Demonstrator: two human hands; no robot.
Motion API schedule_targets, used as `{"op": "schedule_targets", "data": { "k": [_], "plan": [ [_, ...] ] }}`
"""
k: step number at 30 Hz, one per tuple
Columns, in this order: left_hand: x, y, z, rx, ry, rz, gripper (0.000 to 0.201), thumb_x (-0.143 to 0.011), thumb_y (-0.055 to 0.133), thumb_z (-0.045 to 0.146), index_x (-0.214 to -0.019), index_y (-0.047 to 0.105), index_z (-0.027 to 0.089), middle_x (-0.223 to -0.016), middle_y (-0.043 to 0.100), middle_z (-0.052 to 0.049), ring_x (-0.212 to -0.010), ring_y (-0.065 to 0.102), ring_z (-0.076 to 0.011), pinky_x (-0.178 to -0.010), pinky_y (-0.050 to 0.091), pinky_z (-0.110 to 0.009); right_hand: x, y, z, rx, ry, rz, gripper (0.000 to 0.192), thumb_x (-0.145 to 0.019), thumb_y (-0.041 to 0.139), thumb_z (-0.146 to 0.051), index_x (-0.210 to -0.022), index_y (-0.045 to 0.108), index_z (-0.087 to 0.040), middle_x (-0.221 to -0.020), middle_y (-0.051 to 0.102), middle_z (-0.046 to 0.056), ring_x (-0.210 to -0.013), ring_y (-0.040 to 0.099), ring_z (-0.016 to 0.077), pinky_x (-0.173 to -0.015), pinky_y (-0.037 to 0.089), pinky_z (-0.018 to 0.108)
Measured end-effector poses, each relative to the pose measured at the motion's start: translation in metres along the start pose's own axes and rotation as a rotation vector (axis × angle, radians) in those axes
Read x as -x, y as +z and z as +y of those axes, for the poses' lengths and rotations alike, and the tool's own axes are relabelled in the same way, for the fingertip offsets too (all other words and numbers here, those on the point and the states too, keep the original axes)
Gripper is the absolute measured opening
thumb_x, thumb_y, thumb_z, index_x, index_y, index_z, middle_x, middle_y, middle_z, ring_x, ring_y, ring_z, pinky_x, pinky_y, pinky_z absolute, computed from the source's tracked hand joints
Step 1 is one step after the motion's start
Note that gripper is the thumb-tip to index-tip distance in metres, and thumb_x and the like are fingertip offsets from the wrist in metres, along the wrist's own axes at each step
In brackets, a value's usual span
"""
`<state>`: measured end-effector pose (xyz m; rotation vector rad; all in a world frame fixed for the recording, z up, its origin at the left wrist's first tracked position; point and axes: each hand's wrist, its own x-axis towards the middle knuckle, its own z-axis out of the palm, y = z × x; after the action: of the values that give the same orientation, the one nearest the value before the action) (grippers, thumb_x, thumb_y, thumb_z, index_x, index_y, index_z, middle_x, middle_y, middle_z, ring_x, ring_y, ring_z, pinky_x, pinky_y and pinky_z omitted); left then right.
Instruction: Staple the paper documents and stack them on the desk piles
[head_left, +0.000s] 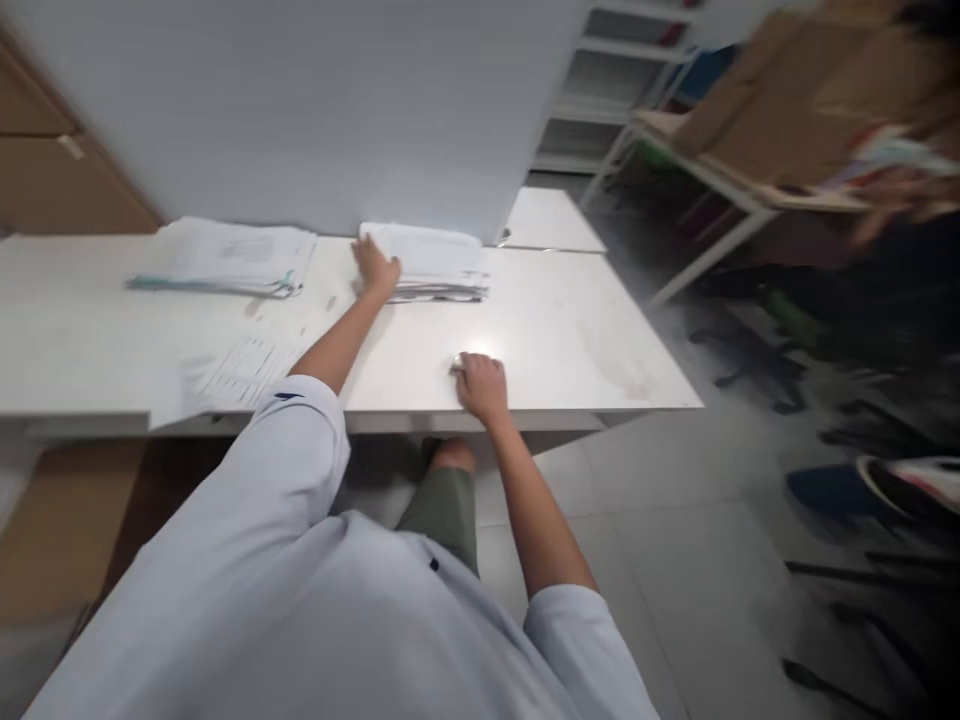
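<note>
**Paper stack at far desk edge, left hand on it**

Left hand (375, 268) lies flat, fingers spread, on the paper stack (431, 262) against the partition (315, 110). Loose sheets: likely heavy together, floppy, prone to sliding; best gripped underneath at both ends. Right hand (482, 385) curls over a small object, unidentifiable. White desk (570, 340) looks smooth; cluttered shelving (750, 190) to the right
</note>
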<state>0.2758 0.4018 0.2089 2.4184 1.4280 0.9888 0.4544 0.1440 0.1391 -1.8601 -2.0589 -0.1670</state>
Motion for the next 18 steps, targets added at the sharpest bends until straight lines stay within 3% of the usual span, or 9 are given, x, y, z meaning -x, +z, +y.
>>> {"op": "schedule_targets", "data": {
  "k": [2,3,5,8,10,13,16,18],
  "plan": [
    [0.059,-0.015,-0.007,0.049,-0.181,0.087,0.070,-0.098,0.053,0.047,-0.144,0.034,-0.002,-0.161,0.010,-0.029,-0.152,-0.008,-0.0353,-0.120,0.007,-0.056,0.003,0.002,0.003,0.002,0.008,0.023,0.036,-0.093,0.043,-0.023,-0.125,0.055,-0.010,-0.113,0.064,0.017,-0.104,0.051,0.0288,-0.092,0.032,0.040],
    [0.094,-0.032,-0.014,0.048,-0.149,0.067,0.071,-0.094,0.059,0.047,-0.147,0.034,0.007,-0.164,0.008,-0.022,-0.152,-0.012,-0.0342,-0.121,0.008,-0.056,0.005,0.003,0.004,0.003,0.004,0.031,0.036,-0.093,0.043,-0.023,-0.124,0.055,-0.010,-0.113,0.064,0.017,-0.103,0.051,0.0288,-0.091,0.032,0.040],
    [0.168,-0.080,-0.030,-0.033,-0.164,-0.005,0.066,-0.091,0.061,0.046,-0.145,0.039,0.016,-0.165,0.015,-0.014,-0.152,-0.009,-0.0334,-0.122,0.008,-0.056,0.007,0.005,0.005,0.010,-0.016,0.037,0.035,-0.093,0.043,-0.024,-0.123,0.056,-0.011,-0.110,0.063,0.016,-0.101,0.051,0.0287,-0.089,0.032,0.040],
    [0.266,-0.155,-0.057,-0.130,-0.422,-0.141,0.065,-0.091,0.057,0.042,-0.145,0.040,0.012,-0.156,0.036,-0.016,-0.151,0.017,-0.0350,-0.122,0.018,-0.056,0.009,0.006,0.006,0.028,-0.029,0.041,0.034,-0.093,0.042,-0.025,-0.121,0.056,-0.011,-0.106,0.062,0.016,-0.099,0.050,0.0290,-0.087,0.031,0.040],
    [0.310,-0.182,-0.067,-0.148,-0.445,-0.219,0.073,-0.085,0.065,0.043,-0.145,0.041,0.011,-0.156,0.037,-0.017,-0.150,0.018,-0.0369,-0.122,0.020,-0.055,0.011,0.007,0.008,0.039,-0.022,0.042,0.035,-0.093,0.042,-0.026,-0.121,0.055,-0.011,-0.106,0.062,0.016,-0.099,0.049,0.0293,-0.086,0.031,0.040],
    [0.346,-0.180,-0.062,-0.207,-0.329,-0.258,0.058,-0.086,0.062,0.039,-0.137,0.050,0.017,-0.152,0.043,-0.014,-0.149,0.023,-0.0332,-0.123,0.017,-0.052,0.013,0.009,0.010,0.054,-0.013,0.046,0.036,-0.093,0.041,-0.025,-0.123,0.054,-0.011,-0.106,0.061,0.016,-0.099,0.049,0.0296,-0.085,0.031,0.040],
    [0.355,-0.156,-0.043,-0.241,-0.238,-0.154,0.031,-0.095,0.045,0.032,-0.118,0.061,0.020,-0.129,0.061,-0.012,-0.133,0.047,-0.0272,-0.119,0.027,-0.048,0.015,0.011,0.009,0.073,-0.018,0.054,0.037,-0.092,0.041,-0.025,-0.124,0.053,-0.011,-0.108,0.061,0.016,-0.099,0.048,0.0296,-0.083,0.030,0.039],
    [0.353,-0.141,-0.030,-0.227,-0.218,-0.097,0.032,-0.098,0.037,0.032,-0.108,0.065,0.020,-0.114,0.065,-0.012,-0.120,0.055,-0.0258,-0.113,0.037,-0.044,0.017,0.012,0.007,0.095,-0.016,0.058,0.037,-0.092,0.042,-0.025,-0.124,0.053,-0.011,-0.108,0.060,0.016,-0.098,0.048,0.0294,-0.081,0.030,0.039]
  ]
}}
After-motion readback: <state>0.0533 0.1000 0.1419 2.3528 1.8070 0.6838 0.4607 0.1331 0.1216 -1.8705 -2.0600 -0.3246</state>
